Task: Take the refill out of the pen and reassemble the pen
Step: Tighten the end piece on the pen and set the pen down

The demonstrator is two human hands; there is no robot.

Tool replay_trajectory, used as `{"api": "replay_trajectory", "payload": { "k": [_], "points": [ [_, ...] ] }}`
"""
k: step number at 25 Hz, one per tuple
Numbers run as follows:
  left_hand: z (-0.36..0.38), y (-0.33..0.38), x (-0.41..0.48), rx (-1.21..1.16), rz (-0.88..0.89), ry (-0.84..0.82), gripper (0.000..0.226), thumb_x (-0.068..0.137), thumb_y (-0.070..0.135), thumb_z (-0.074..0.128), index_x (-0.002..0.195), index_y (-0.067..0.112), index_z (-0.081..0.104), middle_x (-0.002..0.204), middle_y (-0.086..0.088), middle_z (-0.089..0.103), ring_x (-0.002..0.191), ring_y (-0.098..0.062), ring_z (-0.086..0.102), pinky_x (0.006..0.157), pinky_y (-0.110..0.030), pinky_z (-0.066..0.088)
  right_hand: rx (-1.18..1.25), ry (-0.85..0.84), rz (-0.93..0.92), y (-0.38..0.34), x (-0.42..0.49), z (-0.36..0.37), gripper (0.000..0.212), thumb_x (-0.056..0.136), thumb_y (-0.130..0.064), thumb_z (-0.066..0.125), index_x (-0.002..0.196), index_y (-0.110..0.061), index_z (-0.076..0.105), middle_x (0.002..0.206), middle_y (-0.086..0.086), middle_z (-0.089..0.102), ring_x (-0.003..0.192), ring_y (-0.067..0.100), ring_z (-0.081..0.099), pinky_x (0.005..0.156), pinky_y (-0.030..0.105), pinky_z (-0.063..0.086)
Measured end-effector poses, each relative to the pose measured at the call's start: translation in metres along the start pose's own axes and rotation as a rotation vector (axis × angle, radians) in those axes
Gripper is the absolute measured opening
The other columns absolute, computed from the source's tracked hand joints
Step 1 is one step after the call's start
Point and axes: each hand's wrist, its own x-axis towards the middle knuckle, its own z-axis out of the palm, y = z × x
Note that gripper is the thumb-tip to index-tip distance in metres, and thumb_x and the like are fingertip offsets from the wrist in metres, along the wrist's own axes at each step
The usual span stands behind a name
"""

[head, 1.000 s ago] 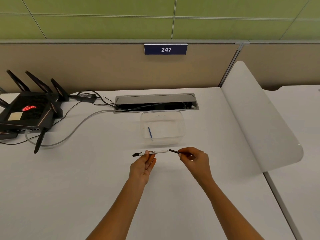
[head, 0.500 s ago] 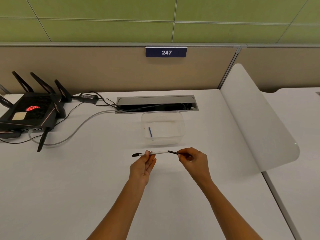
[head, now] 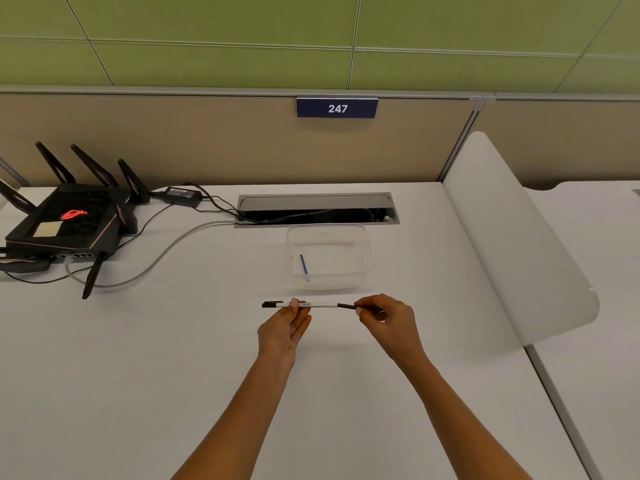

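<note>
A white pen barrel (head: 320, 304) with a black clip end lies level above the desk, pinched in the fingertips of my left hand (head: 284, 327). My right hand (head: 386, 318) pinches the black tip section (head: 346, 306), which meets the barrel's right end. A blue refill (head: 303, 264) lies inside the clear plastic container (head: 363, 271) just behind the pen. The far part of the tip section is hidden by my right fingers.
A black router (head: 65, 223) with antennas and its cables (head: 166, 251) sit at the back left. A cable hatch (head: 317, 209) opens in the desk behind the container. A white divider panel (head: 512, 237) rises along the right edge.
The black tip section in my right hand has closed the small gap and now meets the barrel's right end. My left hand has stayed in place.
</note>
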Motion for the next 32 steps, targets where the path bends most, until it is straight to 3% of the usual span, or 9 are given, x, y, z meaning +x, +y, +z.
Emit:
{"api": "replay_trajectory", "payload": {
  "k": [3, 7, 10, 13, 18, 21, 24, 28, 32],
  "points": [
    [0.005, -0.001, -0.004, 0.036, 0.034, -0.023, 0.011, 0.085, 0.008, 0.068, 0.091, -0.001, 0.069, 0.079, -0.008, 0.077, 0.078, -0.018, 0.074, 0.061, -0.027, 0.06, -0.03, -0.025, -0.003, -0.001, 0.0, 0.005, 0.011, 0.085, -0.012, 0.067, 0.087, -0.02, 0.075, 0.078, -0.008, 0.071, 0.073, 0.005, 0.064, 0.066, 0.01, 0.049],
    [0.011, -0.004, -0.008, 0.039, 0.063, -0.031, 0.014, 0.084, 0.008, 0.069, 0.094, -0.002, 0.069, 0.082, -0.009, 0.077, 0.08, -0.02, 0.074, 0.068, -0.029, 0.061, -0.029, -0.009, 0.015, 0.0, -0.001, 0.013, 0.009, 0.088, -0.016, 0.064, 0.088, -0.02, 0.073, 0.075, -0.012, 0.068, 0.07, 0.011, 0.064, 0.068, 0.024, 0.056],
    [0.011, -0.004, -0.009, 0.034, 0.076, -0.031, 0.017, 0.085, 0.008, 0.068, 0.097, -0.003, 0.069, 0.084, -0.01, 0.077, 0.082, -0.021, 0.074, 0.068, -0.029, 0.061, -0.078, 0.006, 0.019, 0.002, 0.0, 0.018, 0.015, 0.093, -0.024, 0.057, 0.086, -0.02, 0.07, 0.072, -0.008, 0.066, 0.065, 0.012, 0.06, 0.063, 0.028, 0.051],
    [0.013, -0.004, -0.011, 0.031, 0.095, -0.022, 0.018, 0.085, 0.009, 0.068, 0.099, -0.003, 0.069, 0.084, -0.01, 0.076, 0.082, -0.02, 0.074, 0.069, -0.028, 0.06, -0.065, 0.019, 0.071, 0.001, 0.001, 0.022, 0.028, 0.097, -0.033, 0.047, 0.085, -0.02, 0.068, 0.076, -0.007, 0.068, 0.07, 0.008, 0.062, 0.066, 0.026, 0.05],
    [0.015, -0.004, -0.014, 0.025, 0.108, 0.007, 0.018, 0.085, 0.01, 0.067, 0.101, -0.001, 0.069, 0.091, -0.013, 0.075, 0.085, -0.022, 0.073, 0.076, -0.032, 0.059, 0.059, 0.052, 0.037, -0.004, -0.006, 0.025, 0.01, 0.091, -0.021, 0.061, 0.099, -0.025, 0.065, 0.084, -0.013, 0.066, 0.081, 0.008, 0.063, 0.065, 0.027, 0.057],
    [0.016, -0.004, -0.016, 0.019, 0.111, -0.002, 0.019, 0.086, 0.009, 0.067, 0.101, -0.002, 0.069, 0.088, -0.011, 0.075, 0.083, -0.02, 0.073, 0.078, -0.033, 0.058, 0.108, 0.072, 0.099, -0.005, -0.006, 0.026, 0.007, 0.091, -0.019, 0.061, 0.09, -0.021, 0.067, 0.075, -0.006, 0.066, 0.07, 0.014, 0.062, 0.057, 0.02, 0.054],
    [0.015, -0.004, -0.017, 0.027, 0.121, 0.003, 0.021, 0.086, 0.009, 0.067, 0.102, -0.003, 0.068, 0.089, -0.011, 0.075, 0.084, -0.021, 0.073, 0.078, -0.032, 0.058, 0.129, 0.064, 0.169, -0.005, -0.004, 0.025, 0.024, 0.094, -0.032, 0.056, 0.082, -0.016, 0.07, 0.065, -0.002, 0.066, 0.059, 0.012, 0.06, 0.051, 0.016, 0.05],
    [0.012, -0.004, -0.019, 0.018, 0.13, 0.031, 0.023, 0.086, 0.007, 0.066, 0.105, -0.005, 0.067, 0.091, -0.013, 0.073, 0.086, -0.023, 0.071, 0.079, -0.033, 0.057, 0.169, 0.07, 0.146, -0.004, -0.007, 0.027, 0.012, 0.091, -0.02, 0.061, 0.099, -0.017, 0.069, 0.082, 0.0, 0.069, 0.073, 0.017, 0.066, 0.057, 0.018, 0.055],
    [0.012, -0.004, -0.021, 0.03, 0.141, 0.036, 0.024, 0.086, 0.007, 0.067, 0.106, -0.006, 0.067, 0.094, -0.014, 0.072, 0.088, -0.024, 0.071, 0.079, -0.032, 0.057, 0.175, 0.071, 0.191, -0.002, -0.01, 0.03, 0.014, 0.092, -0.023, 0.06, 0.085, -0.017, 0.07, 0.071, 0.0, 0.068, 0.065, 0.016, 0.064, 0.054, 0.02, 0.055]
  ]
}}
